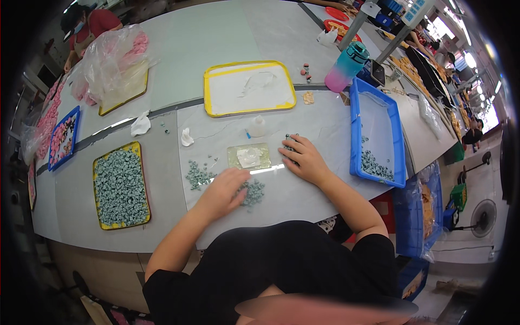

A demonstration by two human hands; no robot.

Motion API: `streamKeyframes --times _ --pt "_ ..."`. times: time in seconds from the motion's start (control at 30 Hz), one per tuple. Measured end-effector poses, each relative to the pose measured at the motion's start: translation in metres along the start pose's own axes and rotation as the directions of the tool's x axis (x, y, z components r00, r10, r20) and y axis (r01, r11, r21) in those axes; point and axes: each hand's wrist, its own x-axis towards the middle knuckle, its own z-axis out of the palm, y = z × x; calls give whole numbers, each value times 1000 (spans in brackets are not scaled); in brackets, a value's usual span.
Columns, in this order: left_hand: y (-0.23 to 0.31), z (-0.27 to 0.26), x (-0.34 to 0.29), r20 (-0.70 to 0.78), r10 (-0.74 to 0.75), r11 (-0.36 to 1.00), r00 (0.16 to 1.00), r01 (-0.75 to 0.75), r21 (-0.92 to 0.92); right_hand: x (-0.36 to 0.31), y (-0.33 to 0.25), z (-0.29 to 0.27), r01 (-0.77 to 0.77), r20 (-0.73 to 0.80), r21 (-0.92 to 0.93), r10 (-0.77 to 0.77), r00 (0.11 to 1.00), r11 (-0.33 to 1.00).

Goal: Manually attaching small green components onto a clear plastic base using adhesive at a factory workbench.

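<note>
We sort green pieces (253, 192) under our spread, empty left hand (225, 190); right hand (304, 158), fingers curled over pieces, grip unclear. Next: pinch one.

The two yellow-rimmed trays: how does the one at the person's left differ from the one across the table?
The left yellow tray is heaped with small grey-green pieces; the far yellow tray holds only a whitish sheet. The left tray runs lengthwise away from the person, while the far tray lies crosswise. Both are rectangular with rounded corners.

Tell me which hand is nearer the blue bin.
Right. The right hand lies flat just left of the blue bin; the left hand rests farther left, on the small grey-green pieces.
</note>
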Motion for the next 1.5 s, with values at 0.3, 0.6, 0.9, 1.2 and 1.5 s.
streamKeyframes --times 0.3,0.6,0.9,1.2,1.5 --pt "15 19 18 196 156 979 968 -178 100 8 24 -17 -100 -5 127 102 995 987" --pt "-20 23 12 157 263 952 952 -283 120 41 13 20 -110 90 51 105 990 993" --pt "-59 -32 -30 -128 -24 951 991 62 303 50 13 29 -101 3 98 101 995 990" --pt "-83 -26 -7 -169 -277 898 946 317 305 53 17 32 -129 12 122 129 992 984" --pt "-100 -18 10 -297 -218 951 930 271 149 57 12 35 -148 17 141 147 989 979"
